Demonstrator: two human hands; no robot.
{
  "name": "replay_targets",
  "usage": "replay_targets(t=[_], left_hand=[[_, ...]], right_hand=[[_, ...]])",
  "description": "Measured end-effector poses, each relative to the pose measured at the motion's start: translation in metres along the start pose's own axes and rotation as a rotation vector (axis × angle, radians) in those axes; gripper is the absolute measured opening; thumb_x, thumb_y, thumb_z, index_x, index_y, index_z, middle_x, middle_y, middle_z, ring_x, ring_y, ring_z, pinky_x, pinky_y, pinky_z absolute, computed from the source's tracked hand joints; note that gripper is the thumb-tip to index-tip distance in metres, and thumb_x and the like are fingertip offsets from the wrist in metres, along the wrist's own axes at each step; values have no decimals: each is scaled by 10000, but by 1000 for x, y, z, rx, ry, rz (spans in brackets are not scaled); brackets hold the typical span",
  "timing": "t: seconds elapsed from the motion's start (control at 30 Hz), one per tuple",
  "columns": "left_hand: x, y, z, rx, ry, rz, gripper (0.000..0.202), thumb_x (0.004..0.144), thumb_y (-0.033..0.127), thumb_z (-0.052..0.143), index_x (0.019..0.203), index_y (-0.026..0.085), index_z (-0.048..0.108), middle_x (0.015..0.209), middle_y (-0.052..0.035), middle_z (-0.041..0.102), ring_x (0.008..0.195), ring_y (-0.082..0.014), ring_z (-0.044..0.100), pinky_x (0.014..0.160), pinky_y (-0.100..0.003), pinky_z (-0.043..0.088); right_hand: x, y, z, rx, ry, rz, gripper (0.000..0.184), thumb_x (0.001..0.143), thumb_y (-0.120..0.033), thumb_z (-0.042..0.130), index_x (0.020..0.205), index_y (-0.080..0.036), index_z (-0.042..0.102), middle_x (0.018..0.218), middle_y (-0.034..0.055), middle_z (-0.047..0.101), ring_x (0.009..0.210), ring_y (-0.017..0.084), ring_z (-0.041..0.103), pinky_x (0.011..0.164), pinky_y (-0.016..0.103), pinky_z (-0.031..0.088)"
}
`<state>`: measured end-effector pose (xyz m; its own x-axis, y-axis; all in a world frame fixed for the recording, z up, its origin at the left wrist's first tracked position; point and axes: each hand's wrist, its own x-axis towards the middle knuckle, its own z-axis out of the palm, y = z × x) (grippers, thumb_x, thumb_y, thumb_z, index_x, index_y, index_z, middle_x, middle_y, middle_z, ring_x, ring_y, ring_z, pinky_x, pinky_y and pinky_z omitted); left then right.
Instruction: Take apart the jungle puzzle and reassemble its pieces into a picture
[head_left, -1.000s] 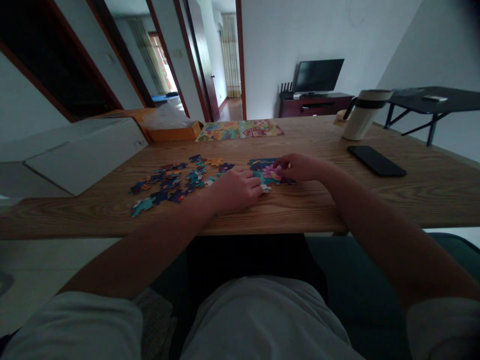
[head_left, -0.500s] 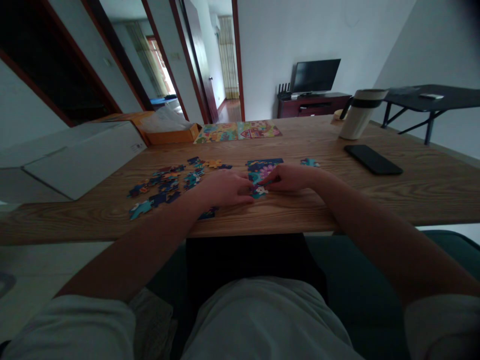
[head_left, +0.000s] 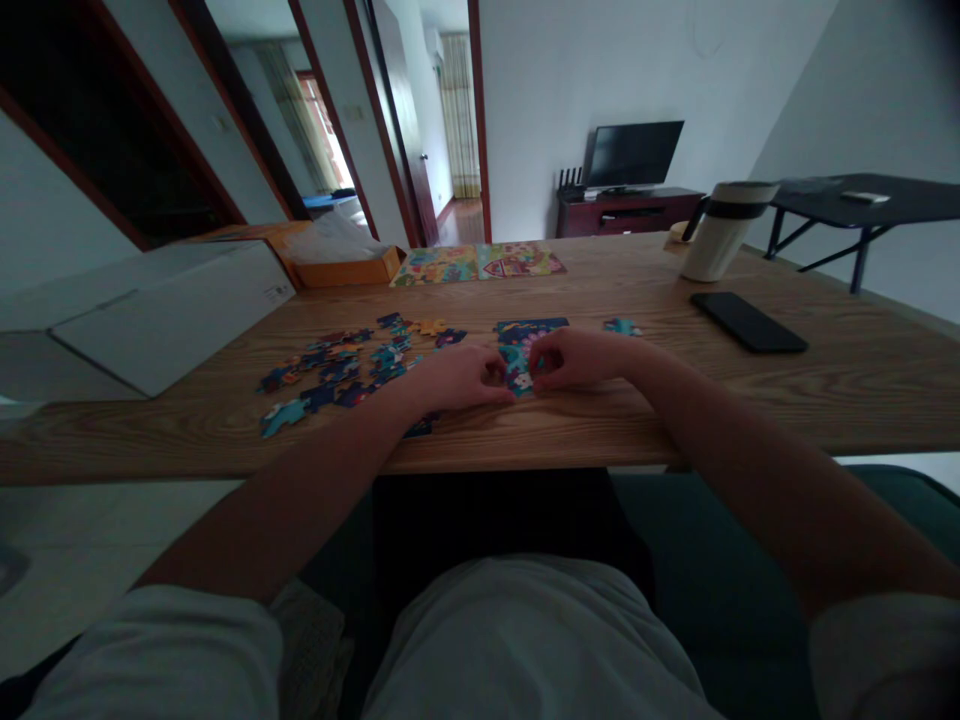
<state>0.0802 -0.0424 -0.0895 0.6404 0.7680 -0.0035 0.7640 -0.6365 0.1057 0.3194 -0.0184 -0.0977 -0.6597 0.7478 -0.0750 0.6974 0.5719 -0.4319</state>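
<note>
A partly joined jigsaw puzzle [head_left: 517, 352], dark blue, teal and pink, lies on the wooden table between my hands. My left hand [head_left: 471, 378] is at its lower left edge, thumb and fingers curled in against the pieces. My right hand [head_left: 576, 358] grips at the lower right edge, its index finger bent towards the thumb. Fingers cover part of both sides of the puzzle. Loose jigsaw pieces [head_left: 341, 365] are heaped to the left, some partly behind my left forearm. One loose piece [head_left: 622, 327] lies beyond my right wrist.
A colourful picture sheet [head_left: 480, 264] lies at the table's far side. To the left stand a white box [head_left: 176, 315] and an orange box [head_left: 345, 272] with a plastic bag. On the right are a black phone [head_left: 748, 322] and a tumbler [head_left: 720, 235].
My right index finger has lifted and curled back from the puzzle, uncovering more of it. My left fingers have shifted slightly, opening a gap above the thumb. The puzzle stays nearly in place.
</note>
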Motion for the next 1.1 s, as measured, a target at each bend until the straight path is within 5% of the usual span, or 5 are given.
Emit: replay_targets(t=[0.2, 0.33, 1.1], left_hand=[[4, -6, 6, -87, 10, 8, 468, 818, 612, 687, 1045, 204, 705, 1033, -58, 710, 924, -223, 650, 779, -302, 472], [5, -9, 9, -81, 18, 26, 525, 832, 606, 680, 1169, 204, 686, 1089, -60, 698, 951, -220, 649, 820, -305, 477], [-2, -8, 7, 11, 43, 102, 610, 853, 643, 647, 1285, 215, 696, 1258, -82, 659, 1092, -244, 638, 945, -314, 480]], right_hand=[[-1, -4, 4, 11, -21, 13, 172, 788, -323, 691, 883, -194, 753, 785, 26, 721, 677, 157, 605, 619, 268, 410], [-1, -9, 7, -9, -3, 45, 123, 766, -284, 685, 834, -201, 744, 759, 19, 720, 675, 160, 617, 608, 264, 412], [-3, -13, 7, -13, 22, 78, 124, 760, -303, 677, 806, -194, 714, 727, 17, 703, 643, 153, 595, 571, 263, 402]])
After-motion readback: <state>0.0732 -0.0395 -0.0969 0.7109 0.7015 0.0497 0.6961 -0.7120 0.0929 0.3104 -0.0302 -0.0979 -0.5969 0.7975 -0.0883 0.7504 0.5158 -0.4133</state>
